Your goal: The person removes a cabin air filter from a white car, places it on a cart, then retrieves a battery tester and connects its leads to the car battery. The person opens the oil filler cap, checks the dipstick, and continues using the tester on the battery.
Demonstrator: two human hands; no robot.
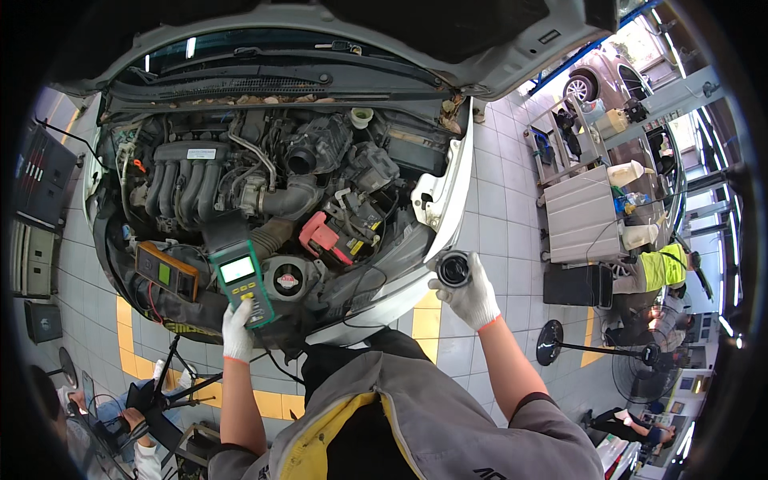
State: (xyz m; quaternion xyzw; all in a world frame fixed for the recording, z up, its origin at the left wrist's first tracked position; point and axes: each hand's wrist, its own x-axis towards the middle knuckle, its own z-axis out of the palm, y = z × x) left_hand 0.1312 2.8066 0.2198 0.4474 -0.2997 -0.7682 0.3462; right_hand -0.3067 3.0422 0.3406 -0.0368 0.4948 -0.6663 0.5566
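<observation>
My left hand (238,330), in a white knit glove, grips a green handheld tester (242,282) with a lit screen and yellow buttons. It is held over the front of an open engine bay. My right hand (472,296), gloved as well, holds up a black round cap-like piece (454,269) beside the white fender, its hollow side showing; its exact kind I cannot make out. Left of the green tester, an orange-framed meter (166,272) with a small green screen lies on the front of the bay. A coolant cap (287,280) sits just right of the tester.
The engine (188,178) fills the bay's left, and a red battery terminal cover (326,237) lies right of centre. The raised hood (512,40) hangs overhead. A tripod (164,384) and people are at lower left. A grey cabinet (582,214) and a fan (644,364) stand at right.
</observation>
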